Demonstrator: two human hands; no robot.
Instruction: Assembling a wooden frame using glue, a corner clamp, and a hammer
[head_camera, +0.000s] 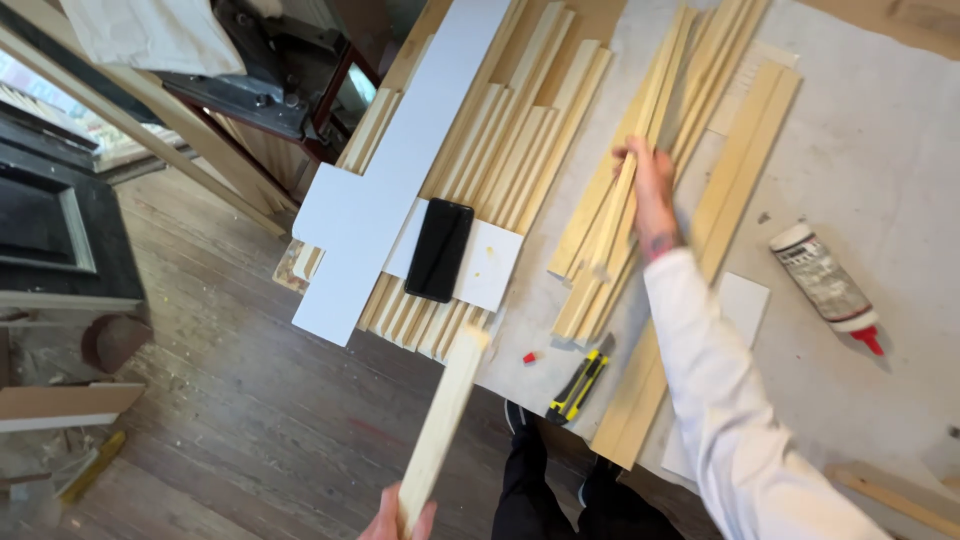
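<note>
The right hand (648, 178) grips 1 pale strip (612, 225) in the bundle of wood strips (600, 250) at 1 o'clock, probably lifting it free. The left hand (396, 515) (6 o'clock) clasps a wooden slat (445, 420), angled upward off the worktable (880, 150).

A long white sleeve (735, 400) covers the right arm, above black trousers (530, 490) and dark shoes.

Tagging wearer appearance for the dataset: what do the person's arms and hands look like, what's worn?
Both hands are bare, no gloves. The right hand has a dark tattoo at the wrist, and the right arm wears a long white sleeve reaching the wrist. Only part of the left hand shows at the bottom edge; no sleeve is visible there. No rings or watch can be made out.
</note>
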